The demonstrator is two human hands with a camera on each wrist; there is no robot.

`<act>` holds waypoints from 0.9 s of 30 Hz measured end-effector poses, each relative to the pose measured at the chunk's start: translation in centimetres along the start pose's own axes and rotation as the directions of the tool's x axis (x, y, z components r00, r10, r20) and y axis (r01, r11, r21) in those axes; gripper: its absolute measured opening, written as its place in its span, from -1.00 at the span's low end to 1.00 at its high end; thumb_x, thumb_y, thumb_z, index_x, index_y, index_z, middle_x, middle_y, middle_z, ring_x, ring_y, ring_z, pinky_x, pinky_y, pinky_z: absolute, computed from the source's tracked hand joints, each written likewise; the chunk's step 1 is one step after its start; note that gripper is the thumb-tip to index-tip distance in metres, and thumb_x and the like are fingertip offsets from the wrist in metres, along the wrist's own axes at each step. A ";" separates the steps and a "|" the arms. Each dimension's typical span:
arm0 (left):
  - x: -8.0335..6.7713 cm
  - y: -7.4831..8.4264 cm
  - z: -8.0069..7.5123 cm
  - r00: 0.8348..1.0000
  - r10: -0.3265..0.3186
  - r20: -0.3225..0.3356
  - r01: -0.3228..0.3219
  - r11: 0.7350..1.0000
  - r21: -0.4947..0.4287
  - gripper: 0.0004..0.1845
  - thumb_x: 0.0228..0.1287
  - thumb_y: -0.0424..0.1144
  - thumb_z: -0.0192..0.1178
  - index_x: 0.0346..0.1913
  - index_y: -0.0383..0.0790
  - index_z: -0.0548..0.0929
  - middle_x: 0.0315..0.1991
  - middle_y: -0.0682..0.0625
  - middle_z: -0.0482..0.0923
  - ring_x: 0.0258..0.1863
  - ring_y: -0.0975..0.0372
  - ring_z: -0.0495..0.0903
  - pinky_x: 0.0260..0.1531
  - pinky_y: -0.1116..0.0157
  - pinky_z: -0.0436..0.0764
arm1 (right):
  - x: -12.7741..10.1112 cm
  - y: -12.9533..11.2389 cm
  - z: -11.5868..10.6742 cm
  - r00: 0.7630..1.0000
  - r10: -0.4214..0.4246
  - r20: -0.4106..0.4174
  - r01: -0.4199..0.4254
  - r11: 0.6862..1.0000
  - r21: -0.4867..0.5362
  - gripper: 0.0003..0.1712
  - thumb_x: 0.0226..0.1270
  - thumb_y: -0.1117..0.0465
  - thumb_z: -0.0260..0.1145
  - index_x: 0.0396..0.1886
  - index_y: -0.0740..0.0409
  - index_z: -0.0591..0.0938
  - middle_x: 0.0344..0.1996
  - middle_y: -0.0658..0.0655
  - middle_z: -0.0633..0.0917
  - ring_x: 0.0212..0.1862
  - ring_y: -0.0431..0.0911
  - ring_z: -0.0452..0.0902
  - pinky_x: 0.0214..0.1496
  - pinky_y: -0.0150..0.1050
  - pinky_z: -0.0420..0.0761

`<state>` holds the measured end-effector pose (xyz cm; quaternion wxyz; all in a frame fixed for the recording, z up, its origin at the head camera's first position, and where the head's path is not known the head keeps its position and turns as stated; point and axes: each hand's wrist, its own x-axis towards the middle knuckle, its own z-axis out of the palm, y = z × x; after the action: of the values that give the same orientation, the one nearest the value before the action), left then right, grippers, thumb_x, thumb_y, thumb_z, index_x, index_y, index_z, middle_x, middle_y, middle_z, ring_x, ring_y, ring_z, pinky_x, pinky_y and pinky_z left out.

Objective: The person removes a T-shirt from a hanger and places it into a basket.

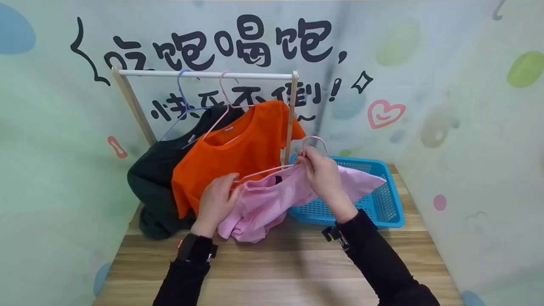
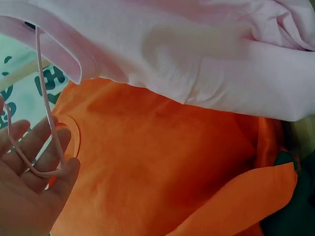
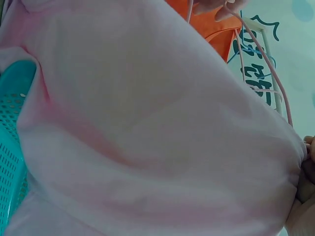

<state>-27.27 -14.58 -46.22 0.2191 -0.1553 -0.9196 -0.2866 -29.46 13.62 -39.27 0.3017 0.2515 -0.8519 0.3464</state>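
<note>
Both hands on pink hanger, apparently.

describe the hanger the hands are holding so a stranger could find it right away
Start at the white rail of the clothes rack at the back of the wooden table; two hangers hang there with a dark shirt and an orange shirt. The pink hanger is off the rail, in front, with the pink shirt.

Left hand hooking pink hanger, pink shirt, orange shirt
</note>
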 end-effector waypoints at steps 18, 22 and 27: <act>0.0 -0.9 1.1 0.975 0.153 -0.163 -0.149 0.988 0.034 -0.89 0.35 -0.30 0.27 -0.35 -0.22 0.62 -0.57 -0.02 0.45 -0.49 0.05 0.49 -0.34 0.18 0.52 | -0.8 1.6 -0.9 0.990 -0.020 0.141 0.026 0.999 -0.040 -0.66 0.38 0.09 0.31 0.04 0.17 0.61 -0.14 0.13 0.73 -0.10 0.01 0.66 0.08 -0.10 0.61; -0.1 -0.9 0.8 0.983 0.096 -0.156 -0.089 0.995 0.049 -0.93 0.34 -0.32 0.27 -0.32 -0.20 0.63 -0.55 0.00 0.48 -0.45 0.07 0.50 -0.25 0.18 0.54 | -1.2 2.7 -1.4 0.978 0.023 0.208 0.011 0.987 -0.159 -0.58 0.39 0.02 0.30 0.14 0.13 0.61 -0.05 0.14 0.72 -0.01 0.07 0.60 0.18 0.03 0.51; -0.4 -1.0 0.5 0.986 0.070 -0.154 -0.064 0.997 0.043 -0.94 0.36 -0.30 0.26 -0.29 -0.19 0.66 -0.49 -0.02 0.56 -0.40 0.07 0.53 -0.18 0.17 0.56 | -1.9 3.9 -2.1 0.981 0.043 0.192 -0.004 0.980 -0.199 -0.71 0.43 0.19 0.27 0.08 0.11 0.68 -0.05 0.13 0.74 -0.01 0.08 0.61 0.17 0.04 0.51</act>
<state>-27.50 -15.14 -47.25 0.3026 -0.1590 -0.8993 -0.2730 -29.92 18.05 -41.11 0.2361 0.2428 -0.9105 0.2374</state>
